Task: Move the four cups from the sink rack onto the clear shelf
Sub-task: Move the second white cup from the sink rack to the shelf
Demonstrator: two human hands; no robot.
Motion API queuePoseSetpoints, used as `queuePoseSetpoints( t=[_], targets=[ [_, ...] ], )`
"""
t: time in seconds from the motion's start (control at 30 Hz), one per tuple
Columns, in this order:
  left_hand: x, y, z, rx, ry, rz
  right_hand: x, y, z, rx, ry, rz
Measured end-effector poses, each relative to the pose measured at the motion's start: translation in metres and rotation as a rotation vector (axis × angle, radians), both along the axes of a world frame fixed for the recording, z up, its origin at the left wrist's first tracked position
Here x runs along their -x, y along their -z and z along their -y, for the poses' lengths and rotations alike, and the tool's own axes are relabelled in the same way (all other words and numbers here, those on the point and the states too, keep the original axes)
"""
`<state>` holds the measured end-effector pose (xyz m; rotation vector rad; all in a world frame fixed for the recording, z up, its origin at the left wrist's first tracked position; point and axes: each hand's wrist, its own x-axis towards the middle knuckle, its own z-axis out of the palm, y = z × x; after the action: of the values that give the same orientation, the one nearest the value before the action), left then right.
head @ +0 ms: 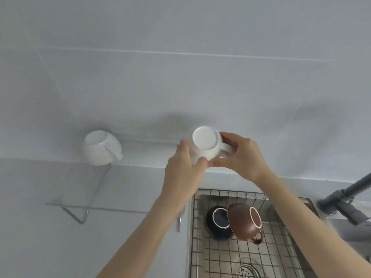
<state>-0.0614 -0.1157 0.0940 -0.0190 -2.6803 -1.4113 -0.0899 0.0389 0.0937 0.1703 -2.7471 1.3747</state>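
Observation:
A white cup (204, 142), upside down with its base toward me, is held against the wall end of the clear shelf (100, 206). My left hand (185, 167) grips its left side and my right hand (243, 155) holds its handle side. Another white cup (101, 148) stands upside down on the shelf to the left. In the wire sink rack (230, 257) below lie a brown cup (246, 222) and a dark blue cup (217, 221), both tipped on their sides and touching.
A grey faucet (347, 199) reaches in from the right above the sink. The sink drain (248, 270) shows under the rack. A white tiled wall (180, 67) fills the background behind the shelf.

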Motion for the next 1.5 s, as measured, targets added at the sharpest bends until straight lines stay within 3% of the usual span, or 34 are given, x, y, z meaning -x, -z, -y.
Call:
queuePoseSetpoints(
  t=[0.33,1.03,1.17,1.27,1.37,1.5],
  targets=[
    [0.028,0.023,0.088,-0.057,-0.179,0.170,0.070,0.028,0.095,-0.074,-0.266,0.179],
    [0.047,0.047,0.092,-0.055,-0.134,0.222,0.107,0.039,0.094,-0.213,-0.398,0.306],
    [0.051,0.039,0.100,-0.007,-0.113,0.268,0.102,0.033,0.088,-0.180,-0.338,0.296],
    [0.042,0.028,0.096,0.061,-0.133,0.129,0.084,0.018,0.063,0.013,-0.210,0.239],
    [0.023,0.016,0.070,-0.048,-0.074,-0.032,0.056,0.011,0.023,0.186,-0.070,0.163],
    [-0.004,0.018,0.022,-0.193,0.132,0.002,0.007,0.033,-0.031,0.328,0.126,0.170]
  ],
)
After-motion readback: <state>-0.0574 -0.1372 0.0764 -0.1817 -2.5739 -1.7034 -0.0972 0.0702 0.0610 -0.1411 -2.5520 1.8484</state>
